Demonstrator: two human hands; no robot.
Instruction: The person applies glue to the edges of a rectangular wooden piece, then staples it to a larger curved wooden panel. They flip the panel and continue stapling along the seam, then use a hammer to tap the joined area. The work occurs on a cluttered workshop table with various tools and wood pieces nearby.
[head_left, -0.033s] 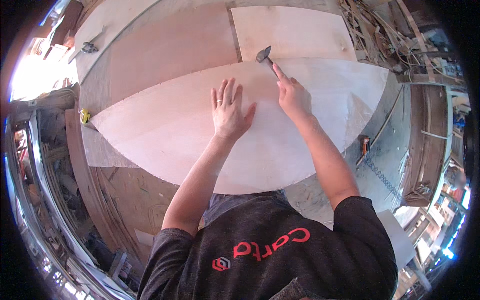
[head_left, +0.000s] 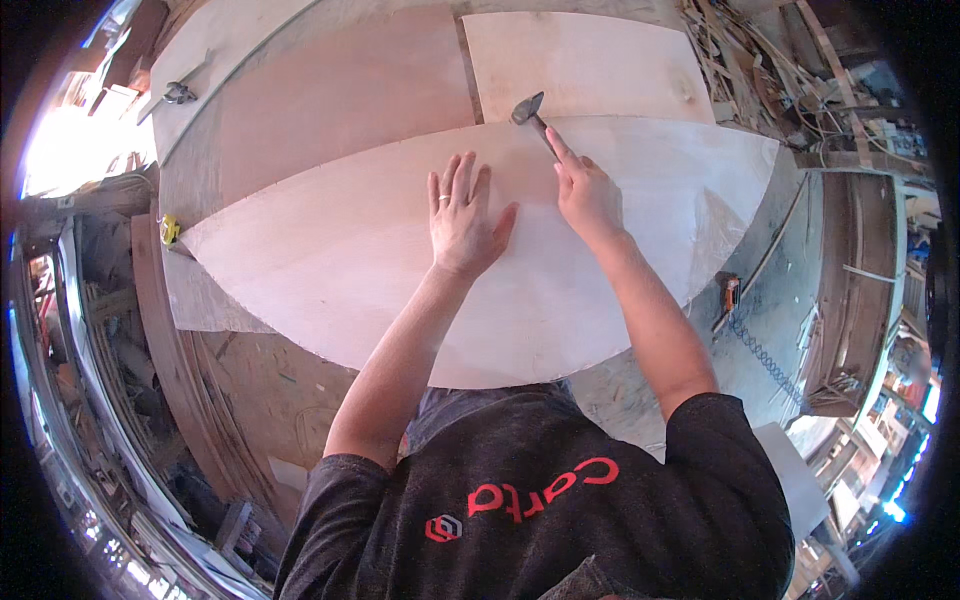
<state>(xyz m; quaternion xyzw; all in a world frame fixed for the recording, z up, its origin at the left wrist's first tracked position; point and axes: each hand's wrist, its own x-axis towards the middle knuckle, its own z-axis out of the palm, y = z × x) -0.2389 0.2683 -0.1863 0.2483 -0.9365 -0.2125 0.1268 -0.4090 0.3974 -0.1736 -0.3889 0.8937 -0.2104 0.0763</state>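
Observation:
My right hand (head_left: 591, 200) is wrapped round the handle of a hammer (head_left: 528, 108), with the index finger stretched along it. The dark metal head points away from me, over the far edge of a large pale wooden sheet (head_left: 340, 240). On that sheet my left hand (head_left: 463, 225) lies palm down, fingers spread, with a ring on one finger. It holds nothing and is left of the hammer. The sheet appears curved along its near and far edges in this fisheye picture. Its near edge reaches my body.
Beyond the sheet are a reddish-brown panel (head_left: 340, 100) and a paler panel (head_left: 590, 62). A yellow tape measure (head_left: 169, 230) sits by the sheet's left tip. At right lies an orange tool (head_left: 731, 292) with a coiled hose (head_left: 765, 357). Wood scraps (head_left: 745, 75) pile up at far right.
My left hand has shifted slightly to the right and away from me on the sheet. The right hand and hammer look almost unmoved.

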